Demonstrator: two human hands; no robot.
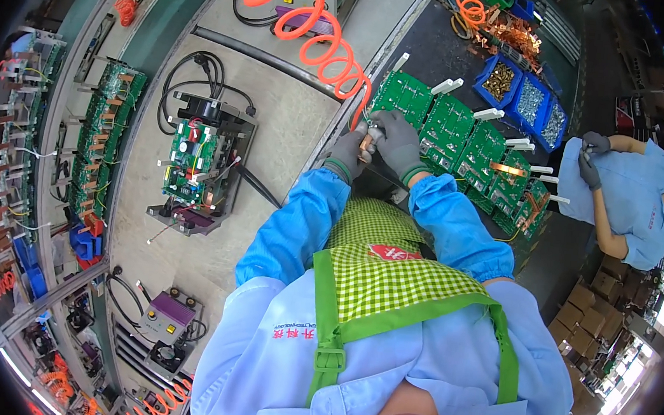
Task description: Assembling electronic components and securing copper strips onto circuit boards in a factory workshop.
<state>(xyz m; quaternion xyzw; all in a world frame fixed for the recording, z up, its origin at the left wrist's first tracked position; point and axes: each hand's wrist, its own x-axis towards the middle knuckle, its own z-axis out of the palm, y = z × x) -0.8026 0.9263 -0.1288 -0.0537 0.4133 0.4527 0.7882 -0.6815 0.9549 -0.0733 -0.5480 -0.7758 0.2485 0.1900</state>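
Note:
My two hands, in grey gloves, meet near the middle of the head view beside the bench edge. My left hand [344, 152] is closed on a small copper-coloured piece [366, 142]. My right hand [399, 143] is closed against the same spot, its fingers curled over something small and silvery that I cannot make out. An orange coiled air hose [313, 46] runs down to the hands; its end is hidden by the gloves. Just right of them stands a row of green circuit boards [439, 130] with white posts.
Blue bins [531, 102] of small metal parts lie beyond the boards, near a heap of copper strips [517, 36]. Left on the bench sits an opened device [195, 158] with a green board and black cables. A co-worker [622, 191] in light blue stands at the right.

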